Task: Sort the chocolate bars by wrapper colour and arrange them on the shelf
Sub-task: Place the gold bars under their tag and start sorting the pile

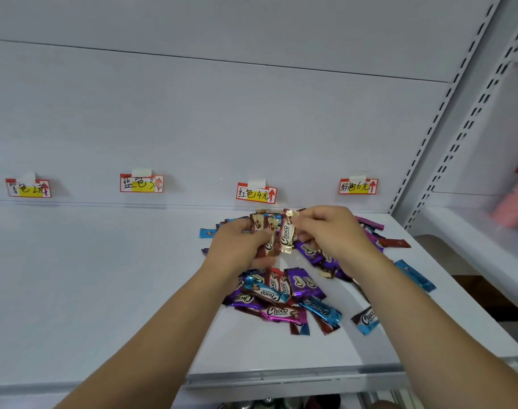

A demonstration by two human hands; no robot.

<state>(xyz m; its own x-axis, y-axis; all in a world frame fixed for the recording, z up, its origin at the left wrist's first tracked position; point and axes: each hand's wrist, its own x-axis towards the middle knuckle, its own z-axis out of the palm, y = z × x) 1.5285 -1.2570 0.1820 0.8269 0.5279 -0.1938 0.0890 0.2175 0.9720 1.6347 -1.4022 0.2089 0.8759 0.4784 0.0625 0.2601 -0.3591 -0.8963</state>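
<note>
Brown-and-gold chocolate bars (269,236), a few, held above the heap: left hand (237,249) grips a small bunch, fingers curled round it; right hand (330,231) pinches the top end of one more bar (287,234) between thumb and fingers, just beside the bunch. Long axis of the held bars: near upright, top ends toward 12 o'clock, leaning slightly to 1.

Mixed pile (284,293) of purple, blue, pink and dark red bars: lies on the white shelf (104,290) at its right part, below and around the hands. Axes run every way, with no common heading. Strays at 3 o'clock and 4 o'clock of the pile, a little apart.

Four price labels (256,192) on the back panel, spread from 9 to 3 o'clock.

Progress, judged: early. One colour being gathered; no sorted row under any label; shelf at 9 o'clock bare.
</note>
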